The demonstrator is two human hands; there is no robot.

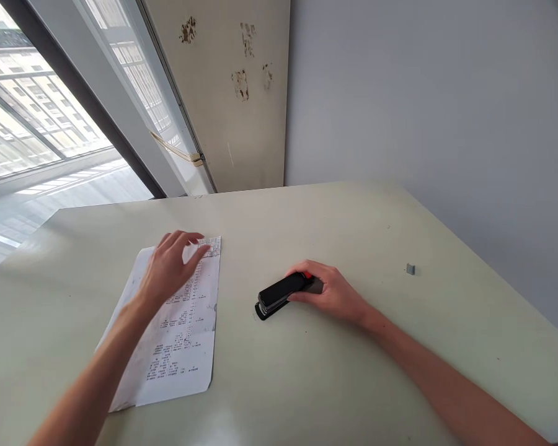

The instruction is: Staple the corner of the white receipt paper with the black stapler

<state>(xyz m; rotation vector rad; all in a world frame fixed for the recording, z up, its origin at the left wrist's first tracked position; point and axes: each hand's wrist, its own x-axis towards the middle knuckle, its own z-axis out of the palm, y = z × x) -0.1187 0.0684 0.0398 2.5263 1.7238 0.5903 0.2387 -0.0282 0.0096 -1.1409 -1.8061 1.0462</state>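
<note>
**Within the right hand (332,291), a black stapler (281,292)**

That hand grips the stapler's rear; the front extends to its left, on the worktop (307,384). Loosely open, the left hand (166,269) is over the printed paper's (181,353) far end; touching, I cannot tell. Right of the right hand lies a small gray piece (410,269).

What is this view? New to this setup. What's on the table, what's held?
There is no machine, only a person's bare left hand and right hand. The single picture comes from a camera worn on that person's head, looking forward and down. On the table lie printed paper, a black stapler and a small grey piece. The right hand grips one end of the stapler. The left hand is over the paper's far end, thumb and fingers apart; whether it touches is unclear.
</note>
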